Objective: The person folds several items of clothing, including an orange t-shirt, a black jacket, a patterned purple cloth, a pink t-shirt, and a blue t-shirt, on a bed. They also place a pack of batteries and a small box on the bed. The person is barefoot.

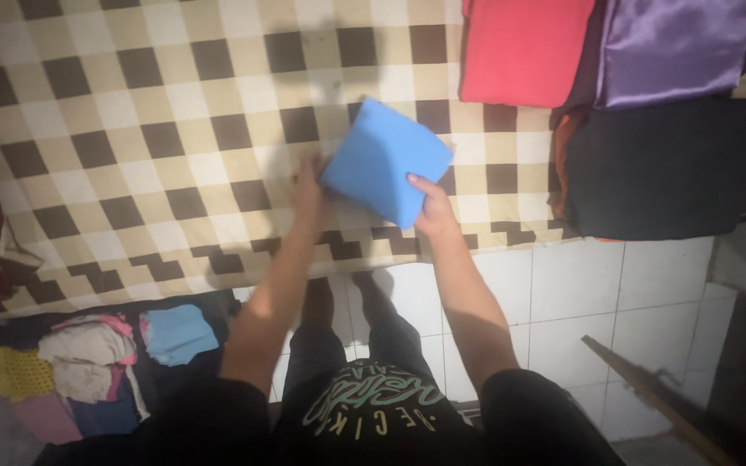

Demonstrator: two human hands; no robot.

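- I see a big checkered cloth [131, 129] with brown, tan and white squares. It covers most of the top of my view and hangs down to a white tiled floor [580, 285].
- On the right of it lie a dark folded cloth [666, 168], a red folded cloth [520, 52] and a shiny purple cloth [675, 47].
- Low on the left, a pile of mixed clothes [88, 362] sits on the floor.
- The blue folded cloth [388, 161] is a flat, smooth square. It is tilted like a diamond and held just above the checkered cloth, near the middle.
- My right hand [432, 207] grips its lower right edge, thumb on top, arm stretched forward.
- My left hand [311, 185] holds its left corner, arm also stretched out.
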